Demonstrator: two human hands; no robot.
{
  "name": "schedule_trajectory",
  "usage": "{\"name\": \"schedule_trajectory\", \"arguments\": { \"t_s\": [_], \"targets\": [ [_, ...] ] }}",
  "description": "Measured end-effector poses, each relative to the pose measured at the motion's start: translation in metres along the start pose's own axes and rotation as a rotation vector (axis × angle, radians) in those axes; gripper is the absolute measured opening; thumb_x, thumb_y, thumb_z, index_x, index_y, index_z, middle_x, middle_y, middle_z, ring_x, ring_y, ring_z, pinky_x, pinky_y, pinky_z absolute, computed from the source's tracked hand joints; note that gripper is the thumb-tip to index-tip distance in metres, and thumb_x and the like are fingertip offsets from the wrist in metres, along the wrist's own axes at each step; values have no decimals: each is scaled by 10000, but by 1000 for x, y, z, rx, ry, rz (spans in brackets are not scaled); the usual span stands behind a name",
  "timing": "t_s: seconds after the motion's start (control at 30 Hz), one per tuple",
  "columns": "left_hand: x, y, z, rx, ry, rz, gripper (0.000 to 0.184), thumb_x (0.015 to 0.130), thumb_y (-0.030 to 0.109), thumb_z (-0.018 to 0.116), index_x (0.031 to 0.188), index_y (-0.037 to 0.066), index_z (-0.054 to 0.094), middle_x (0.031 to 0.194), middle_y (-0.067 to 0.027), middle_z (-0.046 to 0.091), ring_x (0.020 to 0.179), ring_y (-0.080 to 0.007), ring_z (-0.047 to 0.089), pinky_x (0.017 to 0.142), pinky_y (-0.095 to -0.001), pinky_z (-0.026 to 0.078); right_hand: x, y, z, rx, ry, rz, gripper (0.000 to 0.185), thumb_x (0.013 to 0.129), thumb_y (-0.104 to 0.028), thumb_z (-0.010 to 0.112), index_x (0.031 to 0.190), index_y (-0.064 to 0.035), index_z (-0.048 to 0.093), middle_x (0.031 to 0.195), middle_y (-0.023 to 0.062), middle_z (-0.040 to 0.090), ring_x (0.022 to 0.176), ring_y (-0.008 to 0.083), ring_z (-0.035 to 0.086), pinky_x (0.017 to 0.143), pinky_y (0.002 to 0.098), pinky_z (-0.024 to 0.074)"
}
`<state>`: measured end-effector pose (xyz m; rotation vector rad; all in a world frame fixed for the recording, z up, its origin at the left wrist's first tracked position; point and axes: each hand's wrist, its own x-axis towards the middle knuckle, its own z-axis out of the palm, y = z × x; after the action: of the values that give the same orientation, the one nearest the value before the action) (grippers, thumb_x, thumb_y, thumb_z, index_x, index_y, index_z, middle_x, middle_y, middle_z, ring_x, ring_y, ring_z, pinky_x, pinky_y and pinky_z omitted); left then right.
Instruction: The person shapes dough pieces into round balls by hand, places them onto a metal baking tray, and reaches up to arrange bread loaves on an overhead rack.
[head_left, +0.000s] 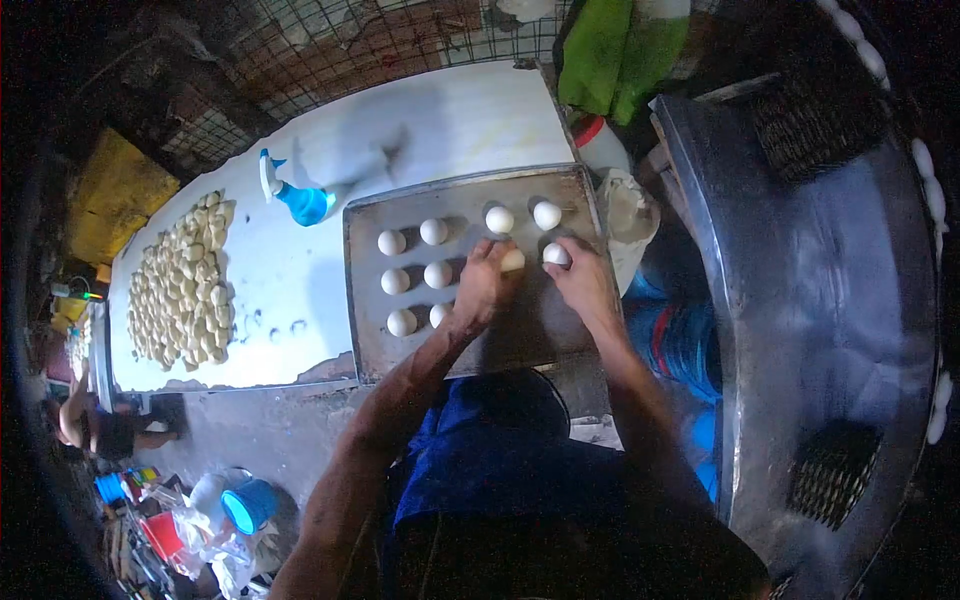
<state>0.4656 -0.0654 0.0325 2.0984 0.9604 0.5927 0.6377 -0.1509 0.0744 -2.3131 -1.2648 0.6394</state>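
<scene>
A metal baking tray (470,345) lies in front of me with several round white dough balls on it, such as one dough ball (402,322) at its near left. My left hand (484,284) is over the tray's middle, fingers curled around a dough ball (513,261) partly hidden by them. To its right, my right hand (585,283) grips another dough ball (556,255) between thumb and fingers, low over the tray. Beyond the hands sit two more balls, a left one (499,220) and a right one (547,215).
A white-topped table (290,345) extends left, carrying a pile of small dough pieces (185,285) and a blue spray bottle (300,203). On my right stands a long dark metal surface (830,330). A blue bucket (250,505) is on the floor at left; another person (85,415) is farther off.
</scene>
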Motion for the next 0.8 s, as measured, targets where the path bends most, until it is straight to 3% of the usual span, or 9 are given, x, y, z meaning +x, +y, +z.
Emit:
{"name": "schedule_trajectory", "arguments": {
  "t_s": [0.2, 0.43, 0.6, 0.8],
  "targets": [
    [23, 14, -24, 57, 271, 87, 469, 774, 138, 714, 1218, 32, 608, 1150, -206, 614, 972, -382, 601, 834, -436, 513, 18, -13, -29, 207, 92, -31, 536, 807, -169, 743, 1318, -98, 598, 1083, 133, 712, 913, 324, 683, 799, 368, 535],
    [55, -23, -19, 110, 104, 137, 496, 740, 110, 691, 1224, 28, 619, 1047, -193, 681, 982, -346, 617, 863, -416, 506, 63, -12, -5, -121, 22, -358, 484, 852, -92, 694, 1322, -61, 585, 1112, 164, 689, 909, 293, 689, 787, 352, 547],
    [51, -15, -30, -13, 13, 82, 491, 748, 105, 693, 1228, 38, 617, 1066, -157, 688, 943, -382, 620, 889, -428, 497, 57, -12, -38, 1423, -369, -105, 380, 935, -20, 589, 1314, -44, 572, 1098, 197, 674, 848, 235, 699, 689, 267, 563],
    [55, -19, -31, -17, -10, 176, 558, 776, 145, 707, 1301, 26, 561, 1103, -193, 658, 1014, -368, 609, 897, -422, 493, 42, -19, -40, 1775, -600, -246, 370, 971, -102, 572, 1329, -12, 543, 1178, 209, 644, 861, 286, 684, 715, 306, 571]
  ]
}}
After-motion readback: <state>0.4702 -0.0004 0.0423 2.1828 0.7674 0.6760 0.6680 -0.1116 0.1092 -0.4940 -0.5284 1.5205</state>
